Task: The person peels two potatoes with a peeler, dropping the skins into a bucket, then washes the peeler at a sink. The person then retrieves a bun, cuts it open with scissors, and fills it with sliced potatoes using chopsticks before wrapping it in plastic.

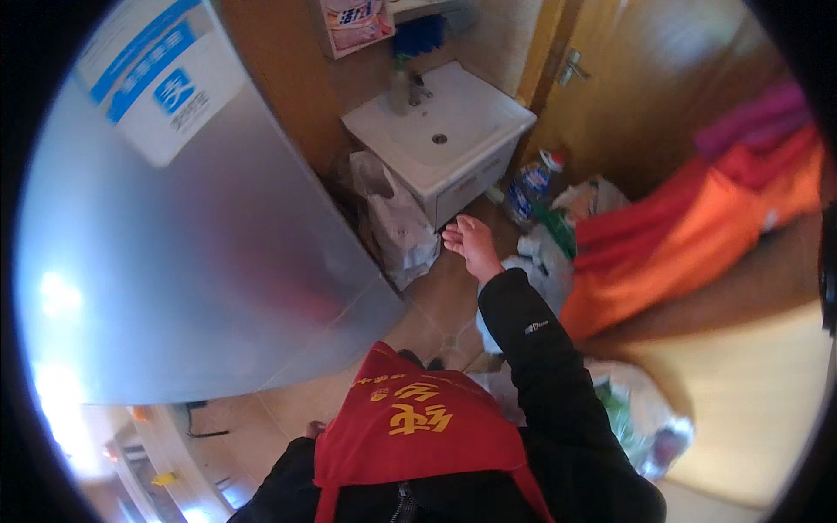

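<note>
My right hand (pixel 472 243) reaches forward over the floor, in front of the white washbasin (pixel 484 118) and its cabinet (pixel 467 189). Its fingers are loosely curled, and nothing shows in them. Beside the cabinet hangs or stands a white plastic bag (pixel 399 229), just left of that hand. Low at my left side, my left hand (pixel 315 429) is mostly hidden behind the red apron (pixel 418 418) I wear; its fingers cannot be made out. A faucet (pixel 422 91) and a blurred bottle (pixel 400 91) are at the basin's back edge.
To the left rises a large smooth grey panel (pixel 248 261) bearing a printed sheet (pixel 170 85). Red and orange cloths (pixel 673 242) hang at the right, near a wooden door (pixel 641 85). A large bottle (pixel 533 186) and several plastic bags (pixel 549 268) crowd the floor there.
</note>
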The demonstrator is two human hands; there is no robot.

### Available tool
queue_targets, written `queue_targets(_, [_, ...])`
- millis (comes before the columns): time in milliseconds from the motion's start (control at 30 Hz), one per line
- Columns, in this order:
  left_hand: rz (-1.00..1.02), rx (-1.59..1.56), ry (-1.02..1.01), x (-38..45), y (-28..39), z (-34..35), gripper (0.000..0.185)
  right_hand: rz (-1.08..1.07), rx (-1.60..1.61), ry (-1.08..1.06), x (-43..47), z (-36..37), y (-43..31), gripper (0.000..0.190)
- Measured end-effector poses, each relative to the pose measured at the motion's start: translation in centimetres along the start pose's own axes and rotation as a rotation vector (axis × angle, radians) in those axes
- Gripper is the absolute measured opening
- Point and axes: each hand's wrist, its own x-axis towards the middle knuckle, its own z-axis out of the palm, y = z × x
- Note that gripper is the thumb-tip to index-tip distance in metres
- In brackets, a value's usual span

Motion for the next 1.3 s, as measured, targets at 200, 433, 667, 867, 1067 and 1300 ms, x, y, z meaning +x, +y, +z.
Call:
queue_targets(200, [-0.116, -0.15, -0.042, 6.3, 11.6, -0.7, 0.015, -0.049, -0.05, -0.157, 21.1, 4.9, -8.4, 0.026])
queue_targets(433, [-0.123, -0.396, 0.058, 16.4, 26.2, -4.9, 0.015, 0.09, -0.099, -0.216, 38.0, 9.3, -14.3, 0.032])
queue_targets(667, [-0.332, -0.54, 0.114, 17.6, 34.2, -7.1, 0.016, 0.164, -0.173, -0.23, 55.4, 8.5, -11.4, 0.028])
queue_targets(867, [-0.527, -0.475, 0.066, 16.1, 43.0, -6.0, 0.017, 0.09, -0.592, -0.657, 64.5, 9.1, -12.5, 0.02])
queue_targets(1067, [-0.409, 0.072, 0.442, 23.8, 55.8, -20.3, 0.019, 0.435, -0.397, -0.738, 63.3, 5.4, -15.5, 0.018])
queue_targets(1300, [-0.044, -1.736, 0.139, 48.4, 79.6, -39.9, 0.06, 0.777, 0.112, -0.534, 68.6, 0.1, -7.9, 0.022])
